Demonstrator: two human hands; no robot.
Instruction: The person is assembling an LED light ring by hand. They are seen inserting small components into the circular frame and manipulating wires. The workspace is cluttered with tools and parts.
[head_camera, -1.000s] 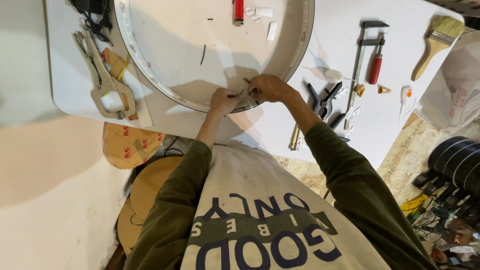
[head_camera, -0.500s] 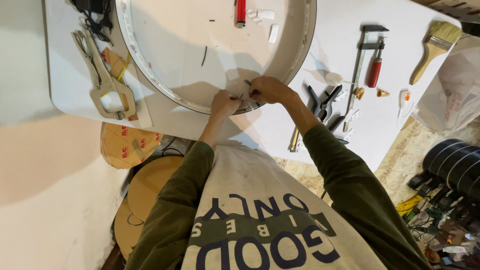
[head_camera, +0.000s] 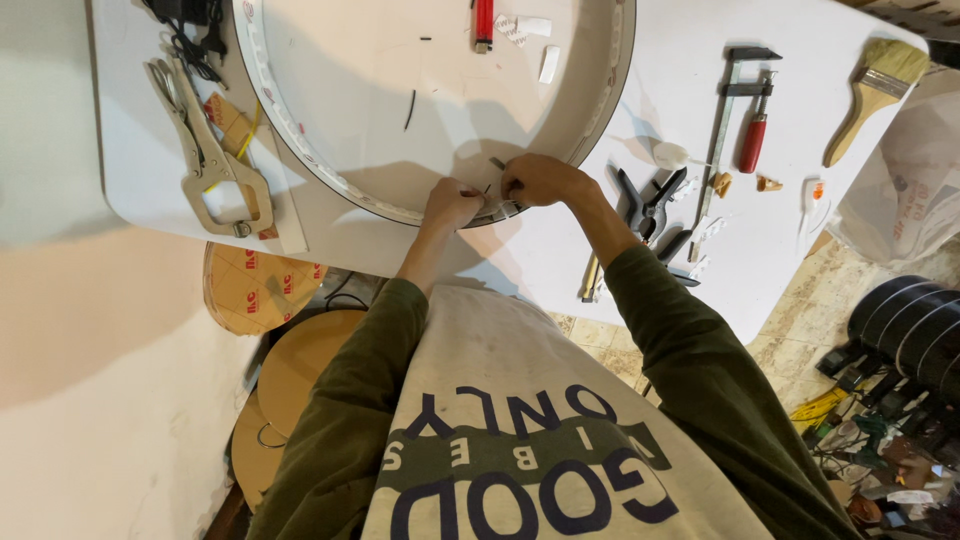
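Observation:
A large round white frame with a dark outer rim (head_camera: 612, 95) lies on a white table (head_camera: 560, 250). A white strip (head_camera: 290, 125) runs along the inside of the rim. My left hand (head_camera: 452, 203) and my right hand (head_camera: 538, 180) meet at the near edge of the rim, both pinching something small there. Thin dark wire ends (head_camera: 496, 163) stick up between the fingers. What exactly each hand pinches is hidden by the fingers.
Locking pliers (head_camera: 205, 150) lie at the table's left. Right of my hands are black pliers (head_camera: 650, 205), a bar clamp with a red handle (head_camera: 735, 120), and a paintbrush (head_camera: 875, 85). A red tool (head_camera: 483, 22) lies inside the frame. Cardboard discs (head_camera: 260, 285) sit below.
Both hands stay at the same spot on the rim with only slight finger movement. The view has shifted a little.

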